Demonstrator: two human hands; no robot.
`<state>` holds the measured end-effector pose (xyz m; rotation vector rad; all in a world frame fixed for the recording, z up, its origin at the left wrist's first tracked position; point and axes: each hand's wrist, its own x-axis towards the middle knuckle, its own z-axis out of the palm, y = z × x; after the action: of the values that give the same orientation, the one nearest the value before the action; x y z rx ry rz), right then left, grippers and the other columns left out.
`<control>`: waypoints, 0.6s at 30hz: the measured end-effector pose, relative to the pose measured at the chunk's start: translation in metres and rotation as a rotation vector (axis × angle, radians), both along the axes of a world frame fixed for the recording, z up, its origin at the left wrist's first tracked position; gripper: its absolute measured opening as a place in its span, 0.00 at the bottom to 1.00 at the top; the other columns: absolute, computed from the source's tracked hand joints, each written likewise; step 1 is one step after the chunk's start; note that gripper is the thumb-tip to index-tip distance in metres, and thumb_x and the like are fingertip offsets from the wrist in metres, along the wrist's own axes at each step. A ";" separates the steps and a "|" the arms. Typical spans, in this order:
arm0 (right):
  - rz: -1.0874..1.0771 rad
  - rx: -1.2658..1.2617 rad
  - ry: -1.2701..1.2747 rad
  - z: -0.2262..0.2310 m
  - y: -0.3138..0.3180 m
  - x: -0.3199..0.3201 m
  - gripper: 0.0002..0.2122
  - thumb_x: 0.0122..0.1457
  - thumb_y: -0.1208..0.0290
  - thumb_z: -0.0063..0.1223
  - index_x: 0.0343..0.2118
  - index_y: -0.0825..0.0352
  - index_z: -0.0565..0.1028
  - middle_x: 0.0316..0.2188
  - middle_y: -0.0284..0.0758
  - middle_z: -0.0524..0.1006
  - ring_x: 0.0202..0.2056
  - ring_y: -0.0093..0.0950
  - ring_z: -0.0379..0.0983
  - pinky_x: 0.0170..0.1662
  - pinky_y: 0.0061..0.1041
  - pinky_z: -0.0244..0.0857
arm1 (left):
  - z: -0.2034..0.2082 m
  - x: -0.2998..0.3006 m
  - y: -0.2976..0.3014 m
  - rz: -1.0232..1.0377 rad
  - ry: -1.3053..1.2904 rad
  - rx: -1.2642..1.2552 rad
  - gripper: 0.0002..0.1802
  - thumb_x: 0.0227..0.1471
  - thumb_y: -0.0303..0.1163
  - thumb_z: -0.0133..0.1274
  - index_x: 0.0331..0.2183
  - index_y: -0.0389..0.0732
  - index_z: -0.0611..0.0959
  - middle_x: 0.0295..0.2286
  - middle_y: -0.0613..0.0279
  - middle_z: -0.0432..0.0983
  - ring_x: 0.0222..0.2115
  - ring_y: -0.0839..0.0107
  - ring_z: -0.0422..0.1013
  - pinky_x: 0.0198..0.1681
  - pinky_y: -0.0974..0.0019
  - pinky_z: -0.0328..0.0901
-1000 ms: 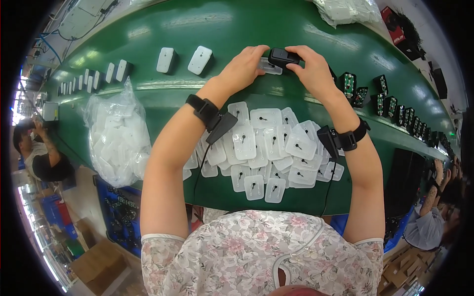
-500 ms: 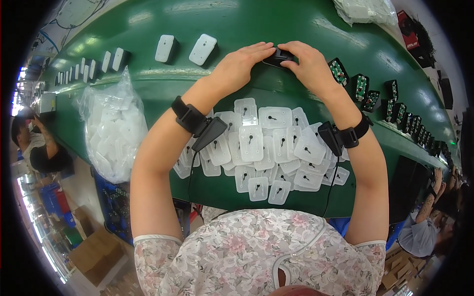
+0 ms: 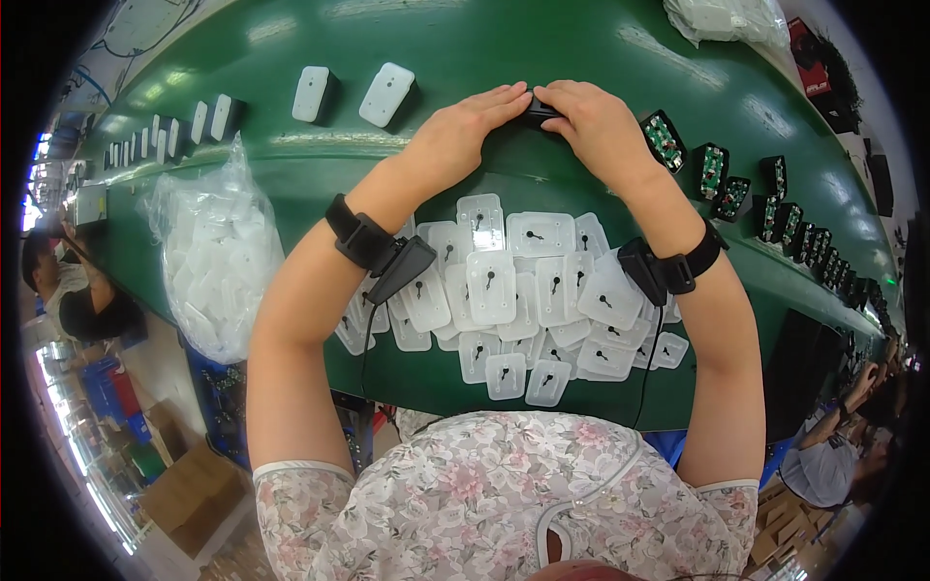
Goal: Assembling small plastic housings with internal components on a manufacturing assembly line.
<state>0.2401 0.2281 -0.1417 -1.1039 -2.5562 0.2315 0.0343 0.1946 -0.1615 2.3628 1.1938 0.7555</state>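
Holding black box [image 3: 541, 112]: our left hand [image 3: 457, 137], our right hand [image 3: 603, 128], upper centre.
White covers [image 3: 491, 295]: piled mid-frame.

The left hand [image 3: 455, 136] and the right hand [image 3: 596, 126] are covering much of the black housing [image 3: 542, 113], and its underside is facing out of view. In the pile, translucent lids [image 3: 491, 290] are overlapping and hiding one another's edges. Plastic film is blurring the white pieces inside the bag [image 3: 218, 281]. The picture's upper edge is cutting off a second bag [image 3: 727, 17]. Toward the right, the circuit-board housings [image 3: 791, 228] are dwindling until the farthest are becoming too small to tell apart. The white-topped housings [image 3: 160, 136] are likewise losing detail at far left.
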 end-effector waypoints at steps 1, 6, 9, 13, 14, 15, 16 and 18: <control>0.002 -0.005 0.004 -0.002 -0.002 -0.003 0.16 0.47 0.73 0.56 0.40 0.67 0.73 0.40 0.36 0.75 0.42 0.35 0.70 0.44 0.29 0.66 | 0.001 -0.001 -0.001 0.005 0.033 -0.003 0.34 0.37 0.10 0.41 0.50 0.41 0.71 0.52 0.56 0.64 0.53 0.61 0.60 0.55 0.65 0.58; 0.027 0.038 -0.019 -0.008 0.000 -0.011 0.15 0.46 0.73 0.57 0.40 0.66 0.74 0.39 0.36 0.75 0.40 0.36 0.71 0.42 0.30 0.67 | 0.002 -0.009 0.003 0.001 0.193 0.054 0.34 0.38 0.12 0.45 0.52 0.41 0.69 0.53 0.57 0.63 0.53 0.62 0.61 0.55 0.66 0.59; 0.014 -0.183 0.178 -0.008 0.017 -0.006 0.15 0.47 0.74 0.57 0.40 0.67 0.75 0.36 0.37 0.77 0.37 0.38 0.72 0.42 0.28 0.67 | 0.001 -0.003 0.007 -0.020 0.212 0.133 0.30 0.39 0.18 0.51 0.50 0.35 0.70 0.51 0.53 0.65 0.50 0.60 0.64 0.52 0.65 0.61; -0.069 -0.288 0.191 0.002 0.030 -0.001 0.15 0.48 0.74 0.56 0.41 0.67 0.75 0.35 0.39 0.77 0.35 0.37 0.74 0.43 0.26 0.66 | -0.001 0.026 0.016 0.072 0.300 0.349 0.22 0.37 0.29 0.58 0.37 0.32 0.72 0.35 0.51 0.72 0.38 0.58 0.68 0.43 0.62 0.64; -0.068 -0.349 0.225 0.001 0.034 -0.001 0.14 0.50 0.74 0.56 0.42 0.67 0.75 0.35 0.39 0.77 0.36 0.34 0.74 0.43 0.25 0.66 | 0.000 0.028 0.019 0.119 0.332 0.309 0.21 0.38 0.29 0.57 0.37 0.33 0.72 0.33 0.53 0.71 0.37 0.58 0.68 0.43 0.62 0.64; -0.066 -0.409 0.258 0.001 0.036 -0.002 0.14 0.51 0.74 0.55 0.42 0.67 0.74 0.36 0.39 0.77 0.37 0.32 0.74 0.43 0.24 0.66 | 0.001 0.028 0.021 0.167 0.361 0.268 0.20 0.38 0.30 0.57 0.36 0.34 0.73 0.32 0.54 0.71 0.37 0.58 0.68 0.43 0.62 0.64; -0.042 -0.448 0.353 -0.001 0.034 -0.002 0.15 0.53 0.73 0.53 0.45 0.67 0.73 0.36 0.38 0.77 0.37 0.29 0.73 0.43 0.24 0.65 | 0.003 0.023 0.025 0.171 0.248 0.217 0.18 0.43 0.31 0.56 0.37 0.33 0.74 0.31 0.52 0.73 0.35 0.56 0.70 0.40 0.61 0.65; -0.012 -0.419 0.421 0.010 0.023 0.002 0.16 0.55 0.71 0.52 0.47 0.66 0.70 0.40 0.37 0.74 0.38 0.29 0.71 0.43 0.24 0.65 | 0.022 0.023 0.023 0.223 0.071 0.052 0.17 0.45 0.31 0.55 0.37 0.33 0.74 0.30 0.51 0.74 0.33 0.55 0.71 0.39 0.60 0.66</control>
<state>0.2419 0.2513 -0.1318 -1.0665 -2.1717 0.9249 0.0570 0.2180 -0.1394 2.3414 1.5035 0.7865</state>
